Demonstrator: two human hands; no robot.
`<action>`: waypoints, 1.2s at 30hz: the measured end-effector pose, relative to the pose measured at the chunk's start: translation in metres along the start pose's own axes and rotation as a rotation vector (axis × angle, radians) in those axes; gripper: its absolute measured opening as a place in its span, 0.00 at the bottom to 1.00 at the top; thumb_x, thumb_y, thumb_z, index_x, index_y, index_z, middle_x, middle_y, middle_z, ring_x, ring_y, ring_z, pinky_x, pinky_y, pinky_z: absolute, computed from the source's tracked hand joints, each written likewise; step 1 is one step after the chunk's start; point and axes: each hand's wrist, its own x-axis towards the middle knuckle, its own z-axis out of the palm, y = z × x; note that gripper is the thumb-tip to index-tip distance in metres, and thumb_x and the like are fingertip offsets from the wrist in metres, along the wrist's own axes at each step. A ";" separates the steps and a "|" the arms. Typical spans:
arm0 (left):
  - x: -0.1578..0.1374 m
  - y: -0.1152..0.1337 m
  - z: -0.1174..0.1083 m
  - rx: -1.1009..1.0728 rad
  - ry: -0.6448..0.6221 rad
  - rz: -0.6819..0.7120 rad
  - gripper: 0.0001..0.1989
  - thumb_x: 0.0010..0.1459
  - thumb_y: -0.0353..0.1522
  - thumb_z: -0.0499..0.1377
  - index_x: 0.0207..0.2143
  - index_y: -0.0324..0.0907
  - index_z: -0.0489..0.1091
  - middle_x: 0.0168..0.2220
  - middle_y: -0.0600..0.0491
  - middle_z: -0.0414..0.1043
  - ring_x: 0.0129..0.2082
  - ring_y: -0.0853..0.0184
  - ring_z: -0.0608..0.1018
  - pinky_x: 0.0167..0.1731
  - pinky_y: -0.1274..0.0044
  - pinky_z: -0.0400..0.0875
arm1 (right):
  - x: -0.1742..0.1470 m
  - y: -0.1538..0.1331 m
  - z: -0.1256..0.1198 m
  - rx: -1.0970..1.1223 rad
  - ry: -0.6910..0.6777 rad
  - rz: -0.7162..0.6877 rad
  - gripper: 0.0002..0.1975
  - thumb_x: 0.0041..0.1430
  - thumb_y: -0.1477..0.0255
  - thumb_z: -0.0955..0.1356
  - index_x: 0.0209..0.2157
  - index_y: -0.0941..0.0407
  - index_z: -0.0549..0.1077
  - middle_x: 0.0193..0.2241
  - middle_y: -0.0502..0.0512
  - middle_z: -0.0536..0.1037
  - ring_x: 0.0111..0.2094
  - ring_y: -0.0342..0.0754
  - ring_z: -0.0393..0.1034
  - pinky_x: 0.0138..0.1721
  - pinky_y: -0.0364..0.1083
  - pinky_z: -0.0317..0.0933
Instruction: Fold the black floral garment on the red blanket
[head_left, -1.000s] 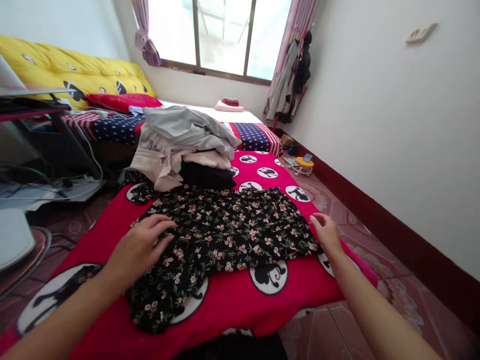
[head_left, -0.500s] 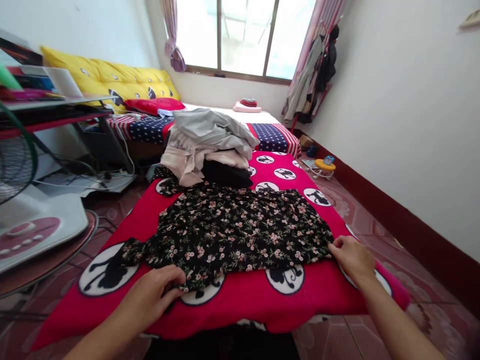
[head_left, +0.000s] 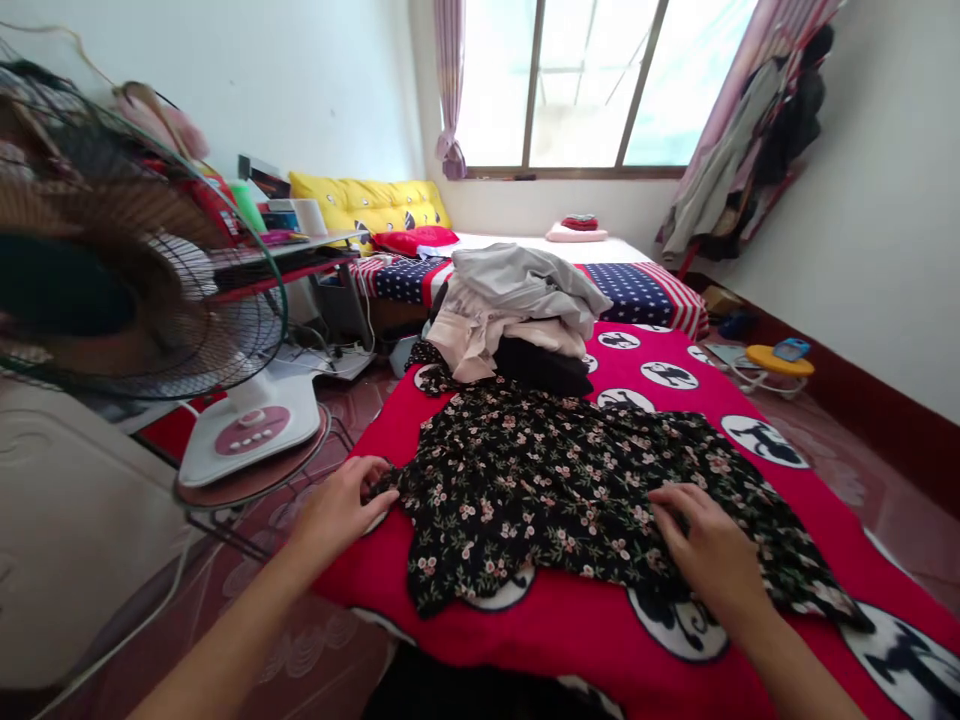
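Head view: floral garment [head_left: 525,490] looks light, soft, floppy; grip edges. Left hand [head_left: 341,508], 9 o'clock, pinching sleeve end [head_left: 390,482]; right hand [head_left: 712,548], 4 o'clock, fingers loosely spread.

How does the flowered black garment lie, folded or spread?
Spread: the garment lies broad and mostly flat across the pink cover, one sleeve out at the left hand.
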 end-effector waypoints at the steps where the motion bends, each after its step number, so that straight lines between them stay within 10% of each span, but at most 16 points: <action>1: 0.005 -0.011 0.001 0.012 0.058 0.006 0.23 0.49 0.43 0.59 0.46 0.44 0.70 0.45 0.48 0.72 0.44 0.58 0.74 0.44 0.70 0.67 | 0.000 -0.012 0.003 0.087 -0.031 -0.021 0.09 0.61 0.65 0.61 0.35 0.51 0.71 0.40 0.55 0.75 0.39 0.51 0.71 0.40 0.48 0.62; 4: 0.021 -0.037 0.003 -0.004 0.044 0.056 0.20 0.44 0.41 0.62 0.40 0.41 0.74 0.51 0.44 0.68 0.52 0.53 0.70 0.53 0.65 0.63 | -0.003 -0.044 0.019 0.288 -0.195 -0.072 0.10 0.61 0.65 0.61 0.33 0.51 0.72 0.38 0.54 0.75 0.35 0.49 0.71 0.38 0.47 0.64; 8: 0.035 -0.034 -0.023 -0.237 -0.191 0.025 0.14 0.48 0.42 0.60 0.26 0.39 0.72 0.33 0.48 0.75 0.38 0.56 0.77 0.43 0.67 0.70 | -0.007 -0.063 0.032 0.373 -0.235 -0.047 0.09 0.60 0.66 0.63 0.30 0.52 0.73 0.37 0.54 0.74 0.31 0.48 0.71 0.36 0.47 0.65; 14: 0.039 0.058 -0.081 -0.834 -0.323 -0.042 0.16 0.49 0.43 0.64 0.31 0.39 0.70 0.27 0.54 0.75 0.22 0.68 0.76 0.26 0.76 0.72 | 0.013 -0.114 0.008 0.698 -0.239 -0.014 0.07 0.57 0.68 0.66 0.38 0.52 0.72 0.38 0.54 0.75 0.34 0.48 0.71 0.38 0.48 0.66; 22: 0.056 0.174 -0.091 -1.050 -0.217 0.260 0.14 0.49 0.39 0.66 0.26 0.37 0.70 0.20 0.57 0.70 0.15 0.76 0.70 0.16 0.85 0.65 | 0.064 -0.185 -0.021 0.744 -0.231 -0.124 0.48 0.40 0.74 0.75 0.62 0.42 0.53 0.55 0.53 0.66 0.25 0.41 0.66 0.32 0.47 0.66; 29: 0.090 0.193 -0.123 -1.163 -0.225 0.472 0.08 0.50 0.31 0.64 0.32 0.37 0.72 0.26 0.55 0.72 0.22 0.74 0.73 0.24 0.82 0.70 | 0.113 -0.156 0.001 0.745 -0.600 -0.274 0.28 0.38 0.82 0.69 0.45 0.54 0.71 0.28 0.45 0.74 0.24 0.41 0.63 0.25 0.40 0.58; 36: 0.104 0.196 -0.138 -1.187 -0.126 0.551 0.03 0.46 0.25 0.59 0.27 0.37 0.69 0.28 0.55 0.71 0.25 0.73 0.74 0.27 0.78 0.71 | 0.109 -0.137 0.039 0.680 -0.542 -0.118 0.09 0.39 0.81 0.69 0.26 0.57 0.74 0.20 0.47 0.74 0.26 0.45 0.66 0.29 0.42 0.60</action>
